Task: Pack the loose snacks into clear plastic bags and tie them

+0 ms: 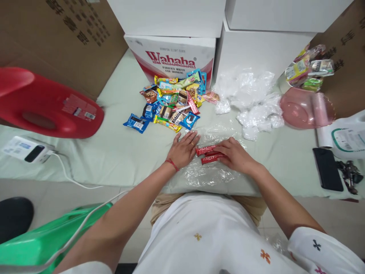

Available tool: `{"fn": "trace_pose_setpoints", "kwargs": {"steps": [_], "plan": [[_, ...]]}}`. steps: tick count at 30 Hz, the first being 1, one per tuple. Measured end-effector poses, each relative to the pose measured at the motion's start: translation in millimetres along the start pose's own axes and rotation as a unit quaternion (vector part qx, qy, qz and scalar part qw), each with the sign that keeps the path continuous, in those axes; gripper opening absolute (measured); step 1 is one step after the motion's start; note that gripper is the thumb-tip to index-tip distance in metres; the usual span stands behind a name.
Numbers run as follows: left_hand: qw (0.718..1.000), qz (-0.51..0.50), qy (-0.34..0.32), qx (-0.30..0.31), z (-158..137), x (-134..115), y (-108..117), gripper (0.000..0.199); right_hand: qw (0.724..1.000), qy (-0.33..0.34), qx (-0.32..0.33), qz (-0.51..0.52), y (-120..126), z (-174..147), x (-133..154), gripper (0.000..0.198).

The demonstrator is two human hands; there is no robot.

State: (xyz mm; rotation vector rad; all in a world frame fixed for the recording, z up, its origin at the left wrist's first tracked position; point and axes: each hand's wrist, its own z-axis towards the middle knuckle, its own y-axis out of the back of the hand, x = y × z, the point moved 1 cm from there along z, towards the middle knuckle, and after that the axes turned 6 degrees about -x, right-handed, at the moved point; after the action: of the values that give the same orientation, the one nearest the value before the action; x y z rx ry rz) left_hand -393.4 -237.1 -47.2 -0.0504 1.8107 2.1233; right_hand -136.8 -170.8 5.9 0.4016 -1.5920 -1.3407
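Two red bars (209, 153) lay side by side on a clear bag (211, 171) at the near edge of the table (119, 152). Her left hand (184, 149) lay flat and open beside them, fingertips at their left ends. Her right hand (235, 154) rested over their right ends, fingers curled on them. A snack pile (172, 102) sat beyond, below the Wahaha box (171, 57).

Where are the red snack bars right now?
Head view, centre: the red snack bars lie on clear plastic wrap between the left hand and the right hand.
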Motion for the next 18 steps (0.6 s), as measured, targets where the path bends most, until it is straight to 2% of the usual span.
{"fn": "trace_pose_setpoints", "kwargs": {"steps": [3,5,8,12,15,18], "plan": [[1.000,-0.008,0.003,-0.001,0,-1,1,0.054,1.000,-0.008,-0.007,-0.003,-2,7,2,0.062],[1.000,-0.010,0.004,0.001,1,-1,1,0.054,1.000,-0.007,0.009,-0.020,-4,13,7,0.067],[1.000,-0.008,0.004,-0.001,0,-2,1,0.054,0.999,-0.008,0.028,-0.036,-8,18,12,0.054],[1.000,-0.006,0.003,-0.005,0,-1,1,0.054,0.998,-0.004,0.022,-0.050,-11,13,16,0.037],[1.000,-0.008,0.004,-0.004,0,-1,1,0.054,0.996,0.014,0.027,-0.081,-12,5,19,0.034],[1.000,-0.011,0.005,-0.001,1,-1,2,0.054,0.994,-0.002,0.054,-0.096,-7,-1,19,0.032]]}}
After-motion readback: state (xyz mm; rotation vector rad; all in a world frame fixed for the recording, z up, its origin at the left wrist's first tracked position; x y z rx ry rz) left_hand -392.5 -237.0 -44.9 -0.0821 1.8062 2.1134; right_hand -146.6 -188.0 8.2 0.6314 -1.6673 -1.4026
